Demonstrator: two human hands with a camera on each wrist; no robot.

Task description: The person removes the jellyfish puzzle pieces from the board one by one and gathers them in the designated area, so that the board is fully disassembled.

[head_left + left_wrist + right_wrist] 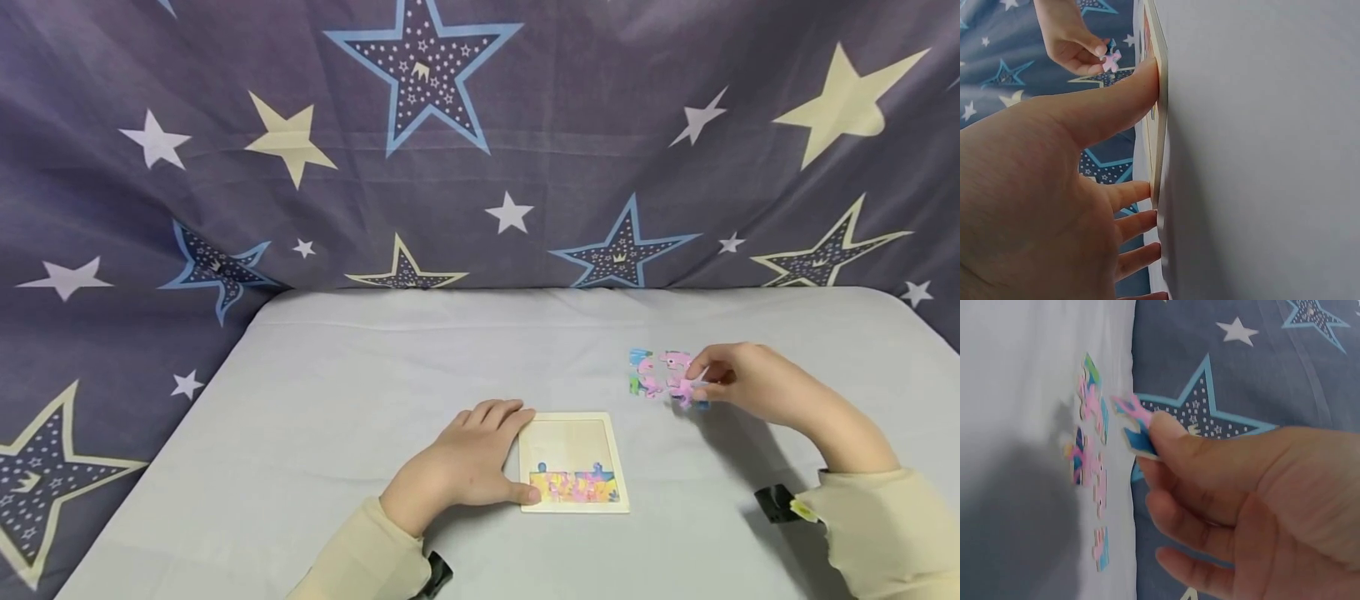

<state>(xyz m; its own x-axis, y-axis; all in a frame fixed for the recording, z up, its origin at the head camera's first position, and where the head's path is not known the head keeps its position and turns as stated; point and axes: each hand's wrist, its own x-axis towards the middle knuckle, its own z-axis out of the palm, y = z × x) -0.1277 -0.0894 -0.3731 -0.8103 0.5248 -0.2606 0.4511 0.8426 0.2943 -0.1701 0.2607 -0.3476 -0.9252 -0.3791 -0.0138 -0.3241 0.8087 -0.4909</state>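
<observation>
A square, pale wooden puzzle tray (572,437) lies on the bed-like grey surface. Its lower part holds joined pink, yellow and blue jigsaw pieces (592,488). My left hand (465,460) rests at the tray's left side, thumb on the lower left corner and the fingers extended by the upper left edge. Between thumb and fingertips, my right hand (761,385) pinches a pink and blue jigsaw piece (1140,441); it is raised off the surface in the right wrist view. Beneath and beside it lie several loose jigsaw pieces (1089,456), pink, blue and green.
Light grey cloth (360,367) covers the flat surface around the tray. Behind it and on the left hangs a dark curtain (465,183) printed with stars. Black straps (777,503) sit at both wrists near the beige sleeves (885,525).
</observation>
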